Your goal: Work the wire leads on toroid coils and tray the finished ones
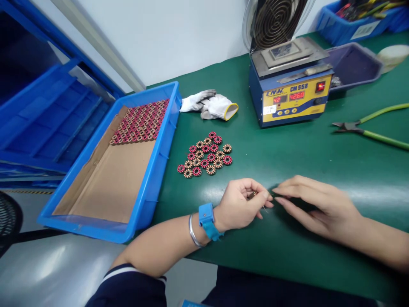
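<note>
My left hand (244, 202) is closed in a pinch around a small wound motor stator (254, 194); most of it is hidden by the fingers. A thin wire end sticks out below the fingertips. My right hand (319, 207) is just to the right, fingers stretched and the thumb apart from them, with nothing visible between. Its tips come close to the left fingertips over the green table mat (297, 162). Beyond my left hand lies a loose group of red and copper-coloured stators (204, 157).
At left, a blue tray (150, 187) lined with cardboard holds rows of stators (140, 121). White gloves (211, 104) lie behind the loose group. A blue-and-yellow solder pot (290, 94), a purple bin (354, 64) and green-handled cutters (351, 127) are farther back and right.
</note>
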Demonstrator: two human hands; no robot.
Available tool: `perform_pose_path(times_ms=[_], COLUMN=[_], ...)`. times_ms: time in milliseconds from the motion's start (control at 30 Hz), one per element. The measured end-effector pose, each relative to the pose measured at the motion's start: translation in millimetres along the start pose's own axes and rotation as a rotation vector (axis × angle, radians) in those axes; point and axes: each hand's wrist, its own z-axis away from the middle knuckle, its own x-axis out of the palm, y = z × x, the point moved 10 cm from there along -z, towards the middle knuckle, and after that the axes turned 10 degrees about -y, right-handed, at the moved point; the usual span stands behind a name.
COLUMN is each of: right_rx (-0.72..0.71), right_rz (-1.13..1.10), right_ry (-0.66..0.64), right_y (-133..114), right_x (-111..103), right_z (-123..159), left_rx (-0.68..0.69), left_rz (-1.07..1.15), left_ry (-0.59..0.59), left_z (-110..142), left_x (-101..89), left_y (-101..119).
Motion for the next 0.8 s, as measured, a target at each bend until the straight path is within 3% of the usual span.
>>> perform_pose_path(times_ms=[167, 300, 400, 500, 567, 600, 700, 800], right_rx=[-0.162, -0.185, -0.002, 0.348, 0.467, 0.468, 0.258, -0.062], right_rz=[0.259, 0.313, -0.006, -0.600, -0.841, -0.849, -0.473, 0.054], right_ry=[-0.078, -0.121, -0.136, -0.317, -0.435, -0.440, -0.255, -0.091], right_y=[-8.7, -12.3, 0.0, 24.7, 26.6, 27.5, 25.6, -2.4], right_x=[2.5, 6.7, 6.6, 34.1, 50.1, 49.6, 19.2, -3.0], right_z=[0.8, 0.2, -5.7, -1.5, 5.6, 6.3, 0.0, 3.7], left_rx=[-0.023, -0.029, 0.136, 0.432, 0.487, 0.446, 0.172, -0.023], left_rz=[-0.027, -0.081, -0.298, -0.633, -0.689, -0.639, -0.327, -0.097], left_ry=[-0.044, -0.066, -0.051, -0.045, -0.053, -0.053, -0.055, -0.082], left_z=[0.3, 2.8, 9.6, 25.9, 30.8, 28.6, 14.3, 5.6], left_x=[4.4, 7.7, 8.8, 21.0, 25.3, 23.0, 11.0, 9.4], left_y=[-1.3, -2.2, 17.8, 50.0, 56.3, 53.8, 29.1, 8.9])
